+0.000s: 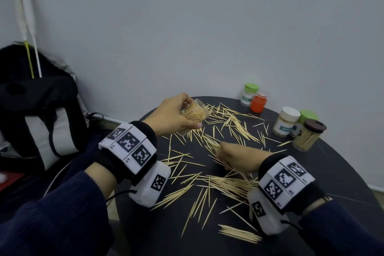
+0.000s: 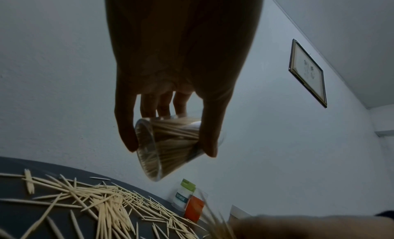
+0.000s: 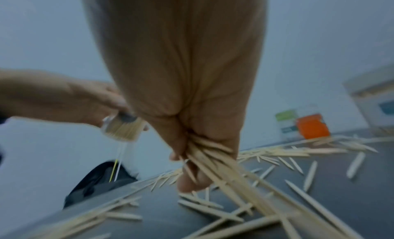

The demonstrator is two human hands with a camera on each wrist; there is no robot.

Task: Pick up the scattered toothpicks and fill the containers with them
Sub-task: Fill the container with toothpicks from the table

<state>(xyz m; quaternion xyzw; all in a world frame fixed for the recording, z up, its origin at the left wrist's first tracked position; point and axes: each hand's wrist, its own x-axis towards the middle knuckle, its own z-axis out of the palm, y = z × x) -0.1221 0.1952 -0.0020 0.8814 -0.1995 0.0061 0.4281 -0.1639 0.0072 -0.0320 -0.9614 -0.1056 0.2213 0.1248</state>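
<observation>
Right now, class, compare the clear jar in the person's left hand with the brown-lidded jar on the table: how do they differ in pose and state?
The clear jar is gripped in the left hand and tilted above the table; the brown-lidded jar stands on the dark table, untouched.
The clear jar has no lid on, its mouth open; the brown-lidded jar is capped.
Both are see-through and hold toothpicks.

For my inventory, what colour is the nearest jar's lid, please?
Dark brown lid; the head view shows it best.

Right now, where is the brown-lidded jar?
In the head view, the brown-lidded jar stands at the table's right edge, beside the white-lidded jar.
</observation>
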